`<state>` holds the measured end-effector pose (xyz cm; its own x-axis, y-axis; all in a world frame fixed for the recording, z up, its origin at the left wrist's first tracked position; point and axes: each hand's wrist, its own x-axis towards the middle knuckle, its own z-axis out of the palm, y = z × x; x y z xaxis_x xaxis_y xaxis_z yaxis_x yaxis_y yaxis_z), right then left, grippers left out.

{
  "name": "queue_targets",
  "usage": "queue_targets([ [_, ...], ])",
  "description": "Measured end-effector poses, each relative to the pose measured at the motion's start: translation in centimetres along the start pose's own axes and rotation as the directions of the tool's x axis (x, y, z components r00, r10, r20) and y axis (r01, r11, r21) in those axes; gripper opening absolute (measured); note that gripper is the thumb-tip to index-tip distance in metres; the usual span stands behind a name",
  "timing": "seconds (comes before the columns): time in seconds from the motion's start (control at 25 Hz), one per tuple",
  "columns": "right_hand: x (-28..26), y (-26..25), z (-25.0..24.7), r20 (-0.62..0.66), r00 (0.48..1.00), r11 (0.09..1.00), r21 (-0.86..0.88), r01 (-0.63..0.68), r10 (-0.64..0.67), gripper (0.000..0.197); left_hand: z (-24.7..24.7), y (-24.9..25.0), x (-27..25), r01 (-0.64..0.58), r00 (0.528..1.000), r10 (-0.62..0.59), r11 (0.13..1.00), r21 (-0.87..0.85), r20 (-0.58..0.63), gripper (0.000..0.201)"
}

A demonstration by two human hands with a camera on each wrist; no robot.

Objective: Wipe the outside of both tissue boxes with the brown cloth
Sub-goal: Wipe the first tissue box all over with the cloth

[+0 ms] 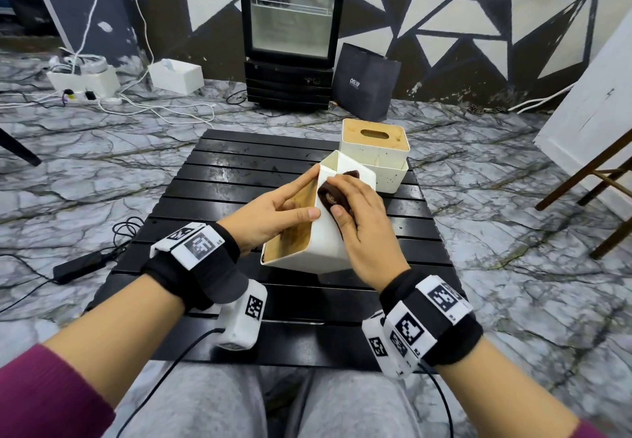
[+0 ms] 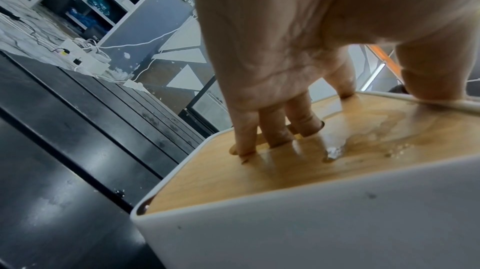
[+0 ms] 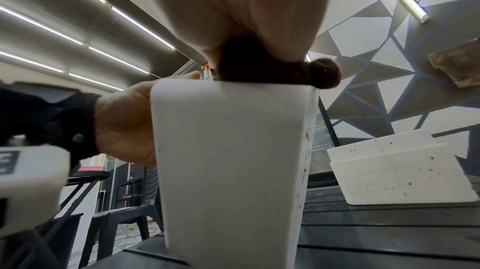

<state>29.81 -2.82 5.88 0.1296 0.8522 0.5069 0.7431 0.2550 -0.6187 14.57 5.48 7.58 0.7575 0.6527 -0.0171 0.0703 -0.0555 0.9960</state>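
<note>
Near tissue box [image 1: 323,242]: white, tipped, wooden lid facing nine o'clock; brown cloth [image 1: 337,195] bunched on it. Second tissue box [image 1: 374,150] upright at one o'clock.

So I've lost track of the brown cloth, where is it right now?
In the head view, the brown cloth is bunched under the right hand, pressed against the white side of the tilted tissue box at the table's middle.

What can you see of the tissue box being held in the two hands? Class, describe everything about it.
The held tissue box is white and smooth, plastic by its look, with a wood-look lid and a slot. It is tipped on its side on the black slatted table, lid facing left. The left hand steadies it, three fingers in the slot, thumb on the edge. The right hand presses the brown cloth on its upper white side. Dark specks dot one side.
</note>
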Motion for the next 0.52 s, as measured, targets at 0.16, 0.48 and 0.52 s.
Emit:
queue_targets([
  [0.16, 1.6, 0.3, -0.3, -0.002, 1.0, 0.999, -0.03, 0.013, -0.013, 0.039, 0.1, 0.2, 0.0, -0.011, 1.0, 0.011, 0.999, 0.04, -0.001, 0.063],
  [0.48, 3.5, 1.9, -2.6, 0.01, 0.997, 0.994, -0.08, -0.073, 0.074, 0.035, -0.9, -0.2, 0.5, 0.004, 0.999, -0.006, 1.0, 0.031, 0.047, 0.065],
  [0.52, 3.7, 2.0, -3.0, 0.021, 0.997, 0.994, -0.07, -0.079, 0.08, 0.035, -1.1, -0.1, 0.4, 0.008, 0.998, -0.011, 0.999, 0.042, 0.066, 0.065],
])
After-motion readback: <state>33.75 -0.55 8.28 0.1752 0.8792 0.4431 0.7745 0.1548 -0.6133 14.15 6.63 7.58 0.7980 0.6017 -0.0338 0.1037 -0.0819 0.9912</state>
